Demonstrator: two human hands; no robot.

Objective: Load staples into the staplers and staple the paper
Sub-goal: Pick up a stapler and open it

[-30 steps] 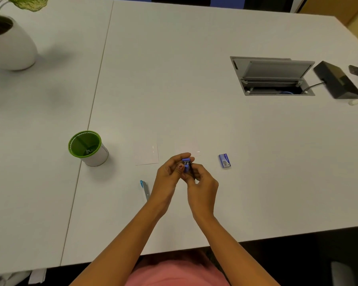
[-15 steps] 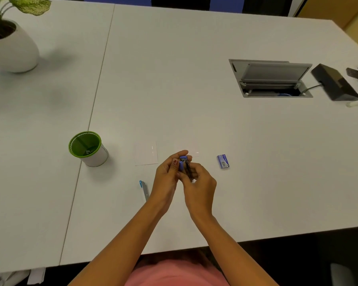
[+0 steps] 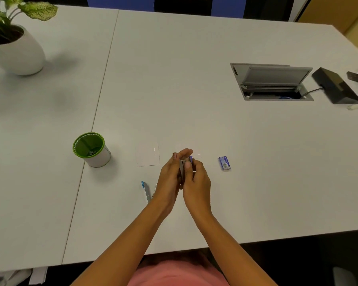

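Observation:
Both hands meet above the white table near its front middle. My left hand [image 3: 170, 174] and my right hand [image 3: 197, 180] together grip a small blue and metal stapler [image 3: 185, 164], most of it hidden between the fingers. A small blue staple box [image 3: 224, 163] lies on the table to the right of the hands. A white sheet of paper [image 3: 148, 154] lies flat to the left of the hands, and another pale sheet [image 3: 196, 150] lies just behind them. A second stapler [image 3: 146, 190] with a blue tip lies beside my left wrist.
A green-rimmed white cup [image 3: 92, 150] stands at the left with something small inside. A potted plant [image 3: 12, 46] stands at the far left corner. An open cable box [image 3: 271, 81] is set into the table at the right, with a black device [image 3: 336, 85] beside it.
The hands have stayed in place while the stapler turned between the fingers; its metal side now faces up and less blue shows. The camera moved slightly.

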